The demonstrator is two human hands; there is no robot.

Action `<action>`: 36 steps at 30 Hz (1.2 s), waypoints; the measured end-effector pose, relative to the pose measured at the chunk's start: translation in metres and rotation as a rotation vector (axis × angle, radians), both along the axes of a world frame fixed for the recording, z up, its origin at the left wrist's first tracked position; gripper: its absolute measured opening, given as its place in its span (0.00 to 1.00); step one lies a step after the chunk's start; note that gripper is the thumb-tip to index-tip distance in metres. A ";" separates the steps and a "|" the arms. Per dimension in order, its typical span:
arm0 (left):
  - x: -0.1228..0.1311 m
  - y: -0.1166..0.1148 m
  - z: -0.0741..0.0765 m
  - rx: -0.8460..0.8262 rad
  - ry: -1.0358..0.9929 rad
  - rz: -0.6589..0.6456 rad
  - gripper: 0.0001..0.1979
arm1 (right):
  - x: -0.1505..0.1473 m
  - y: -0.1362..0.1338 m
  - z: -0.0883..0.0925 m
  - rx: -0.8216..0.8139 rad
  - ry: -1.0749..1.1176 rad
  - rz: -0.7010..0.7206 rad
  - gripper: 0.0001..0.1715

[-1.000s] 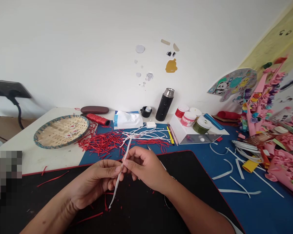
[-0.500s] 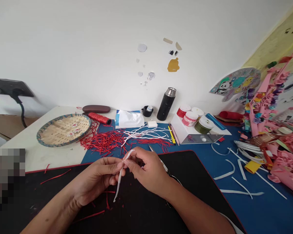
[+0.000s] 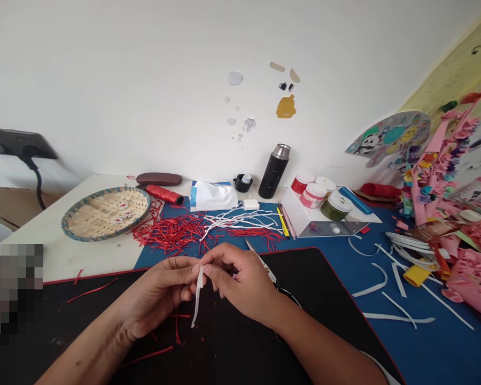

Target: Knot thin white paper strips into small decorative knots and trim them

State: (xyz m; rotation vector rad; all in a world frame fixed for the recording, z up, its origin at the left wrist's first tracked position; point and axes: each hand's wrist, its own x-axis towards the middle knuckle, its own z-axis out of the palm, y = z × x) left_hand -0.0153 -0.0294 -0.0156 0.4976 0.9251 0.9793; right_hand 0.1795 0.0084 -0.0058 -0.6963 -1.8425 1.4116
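Over the black mat, both hands meet at a narrow white strip. My left hand pinches the strip near its upper end between thumb and forefinger. My right hand is closed at the same spot, its thumb and forefinger pressed on the strip's top. The strip's lower part hangs down free, slightly bent. Its upper end is hidden among the fingertips. Partly behind my right hand and wrist lies a pair of scissors, blades pointing away.
Cut red cords and white cords lie behind the hands. A woven basket is at the left, a black thermos by the wall. Paint jars stand on a white box; white strips are scattered right.
The strip's top, which stuck out above the fingers, is now folded down or tucked between the fingertips. My right fingers have drawn closer to the left ones.
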 end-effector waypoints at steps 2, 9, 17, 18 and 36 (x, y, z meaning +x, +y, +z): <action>0.000 -0.001 0.000 0.010 0.015 0.004 0.19 | 0.000 0.000 0.001 -0.066 0.036 0.022 0.07; 0.006 -0.001 0.002 0.166 0.189 0.086 0.18 | -0.001 0.006 0.001 -0.343 0.105 0.025 0.22; 0.003 -0.001 0.003 0.364 0.548 0.176 0.15 | 0.000 0.011 -0.001 -0.505 0.107 0.041 0.29; 0.002 -0.002 0.003 0.374 0.583 0.184 0.15 | 0.000 0.011 -0.001 -0.524 0.109 0.060 0.29; 0.005 -0.005 0.009 0.452 0.721 0.154 0.13 | -0.001 0.010 -0.002 -0.539 0.029 0.067 0.24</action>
